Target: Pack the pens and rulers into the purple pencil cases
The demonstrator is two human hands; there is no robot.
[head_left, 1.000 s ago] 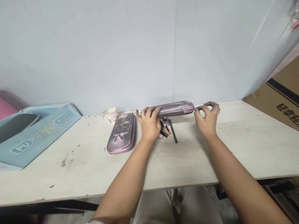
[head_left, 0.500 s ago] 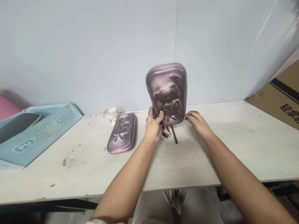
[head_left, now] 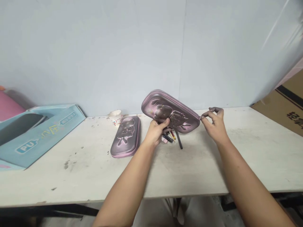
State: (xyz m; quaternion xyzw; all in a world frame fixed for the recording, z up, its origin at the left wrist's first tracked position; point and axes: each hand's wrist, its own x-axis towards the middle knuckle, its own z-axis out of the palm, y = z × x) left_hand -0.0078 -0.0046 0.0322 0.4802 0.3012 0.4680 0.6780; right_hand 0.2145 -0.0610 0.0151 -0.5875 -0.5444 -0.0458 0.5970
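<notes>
My left hand (head_left: pixel 154 131) grips a pink and dark pencil case (head_left: pixel 171 112) with a raised cartoon figure. Its thumb lies across the front while the fingers go behind. The case is held tilted above the table, its right end lower. At that end my right hand (head_left: pixel 214 122) pinches what looks like the zipper pull (head_left: pixel 200 118) between thumb and forefinger, the other fingers raised. Below the case, partly hidden by it, lie several pencils and pens, among them a black pen (head_left: pixel 179 140). A similar pencil case (head_left: pixel 125 138) rests flat to the left.
A paper cup (head_left: pixel 115 117) stands by the wall behind the second case. On the left is a light blue box (head_left: pixel 47 135) with a dark object in it. A cardboard box (head_left: pixel 284 108) stands at the right. The pale table (head_left: pixel 82 176) has dark specks.
The held pencil case has gone from upright to tilted sideways and come lower. My right hand has moved right, along with the case's lower end.
</notes>
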